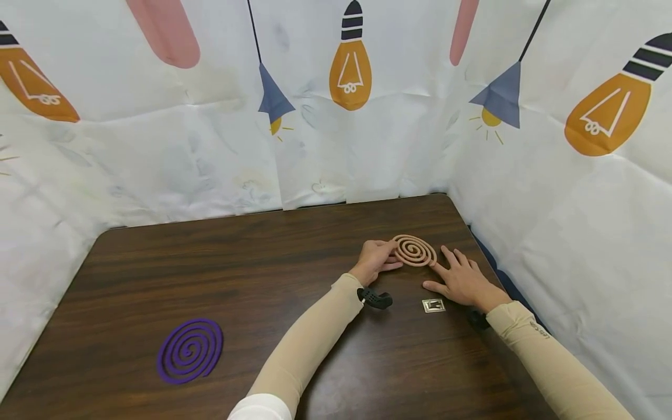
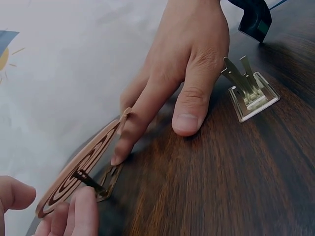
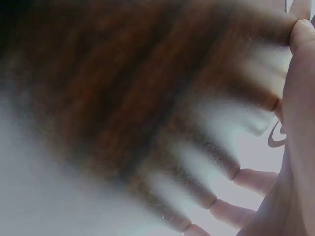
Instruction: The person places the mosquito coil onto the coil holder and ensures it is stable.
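A tan mosquito coil lies at the right of the dark table, tilted on a small metal stand in the left wrist view. My left hand holds the coil's left edge, with digits above and below it. My right hand is spread on the table, fingers extended. Its index finger touches the stand's base beside the coil's outer end. A second metal coil stand, with raised prongs, lies near the right thumb. A purple mosquito coil lies flat at the left. The right wrist view is mostly blurred.
The brown wooden table has rounded far corners. A white printed curtain hangs along the back and right side, close to the table edge. Black straps sit around the wrists.
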The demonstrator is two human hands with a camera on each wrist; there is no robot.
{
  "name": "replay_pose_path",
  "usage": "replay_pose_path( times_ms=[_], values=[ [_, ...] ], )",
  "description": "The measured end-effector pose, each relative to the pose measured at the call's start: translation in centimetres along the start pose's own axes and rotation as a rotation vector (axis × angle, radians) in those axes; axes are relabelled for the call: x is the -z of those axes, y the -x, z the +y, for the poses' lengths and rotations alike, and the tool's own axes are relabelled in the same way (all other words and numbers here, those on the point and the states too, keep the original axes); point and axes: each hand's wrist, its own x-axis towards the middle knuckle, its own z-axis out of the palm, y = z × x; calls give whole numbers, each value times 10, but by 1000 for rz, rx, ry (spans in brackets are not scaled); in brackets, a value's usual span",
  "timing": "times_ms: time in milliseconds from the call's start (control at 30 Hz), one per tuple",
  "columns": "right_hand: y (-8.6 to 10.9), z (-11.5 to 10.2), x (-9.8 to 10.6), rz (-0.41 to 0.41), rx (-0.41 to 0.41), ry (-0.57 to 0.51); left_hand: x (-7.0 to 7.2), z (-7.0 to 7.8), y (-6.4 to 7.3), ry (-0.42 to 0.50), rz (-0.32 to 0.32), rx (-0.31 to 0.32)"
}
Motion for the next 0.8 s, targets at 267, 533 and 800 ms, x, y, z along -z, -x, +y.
replay_pose_path(
  times_ms=[267,533,800],
  values=[
    [-1,-2,2,-2,-2,-25,11,4,7,-2,13,-19],
    [3,-3,5,-5,3,-39,22,10,16,-13,36,-14],
    [6,-4,8,-11,15,-63,31,13,19,-27,41,-15]
  ],
)
